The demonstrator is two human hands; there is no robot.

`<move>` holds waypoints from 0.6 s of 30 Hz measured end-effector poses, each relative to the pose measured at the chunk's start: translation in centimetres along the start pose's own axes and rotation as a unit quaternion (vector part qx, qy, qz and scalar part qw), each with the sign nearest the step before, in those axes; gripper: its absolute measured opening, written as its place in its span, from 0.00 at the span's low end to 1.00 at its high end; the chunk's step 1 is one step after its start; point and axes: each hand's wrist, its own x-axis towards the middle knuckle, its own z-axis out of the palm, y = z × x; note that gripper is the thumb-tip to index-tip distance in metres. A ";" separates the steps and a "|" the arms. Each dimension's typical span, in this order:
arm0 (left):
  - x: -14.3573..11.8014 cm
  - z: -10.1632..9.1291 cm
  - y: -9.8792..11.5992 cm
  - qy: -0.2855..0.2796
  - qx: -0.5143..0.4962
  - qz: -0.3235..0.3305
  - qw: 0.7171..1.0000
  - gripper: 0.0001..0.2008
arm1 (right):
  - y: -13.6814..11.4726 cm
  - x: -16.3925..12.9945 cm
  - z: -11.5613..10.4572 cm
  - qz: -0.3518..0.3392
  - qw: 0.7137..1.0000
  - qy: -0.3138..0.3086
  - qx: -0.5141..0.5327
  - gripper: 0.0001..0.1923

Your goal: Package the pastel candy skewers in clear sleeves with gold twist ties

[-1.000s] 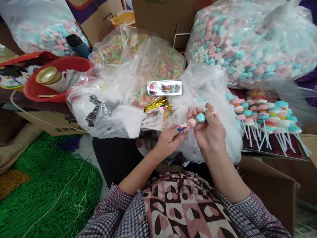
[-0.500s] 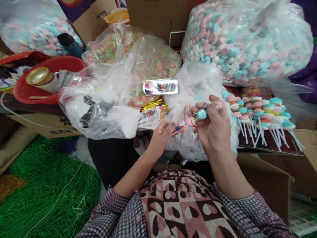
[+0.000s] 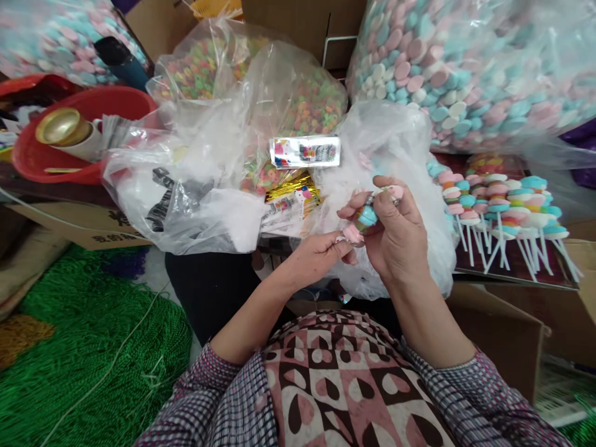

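Observation:
My right hand (image 3: 395, 233) is closed around a candy skewer (image 3: 367, 216) with blue and pink discs stacked on a stick. My left hand (image 3: 321, 251) pinches the lower end of that skewer, at a pink disc (image 3: 352, 234), with thumb and forefinger. Both hands work just in front of a white plastic bag (image 3: 395, 149). A small printed label packet (image 3: 305, 151) lies on the clear bags behind the hands, with gold twist ties (image 3: 291, 186) below it.
Finished candy skewers (image 3: 503, 205) lie in a row at the right. Large clear bags of pink and blue discs (image 3: 470, 68) and of coloured rings (image 3: 298, 105) stand behind. A red basin (image 3: 28, 167) sits at the left, green netting (image 3: 88, 335) on the floor.
The small colourful wrapper in my left fingers is no longer visible. My left hand has closed in on the skewer's lower end, and both hands shifted slightly.

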 end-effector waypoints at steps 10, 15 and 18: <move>0.2 0.5 -1.1 -0.019 -0.058 0.011 0.998 0.19 | 0.5 0.8 -1.0 0.053 0.998 -0.016 -0.003 0.18; -0.1 -0.3 -1.8 -0.071 -0.168 -0.003 0.983 0.14 | 0.3 1.3 -1.9 0.044 0.999 -0.012 0.005 0.17; 0.2 -0.2 -2.1 -0.059 -0.198 -0.012 0.978 0.17 | 0.2 1.1 -1.9 0.055 0.998 -0.036 0.004 0.18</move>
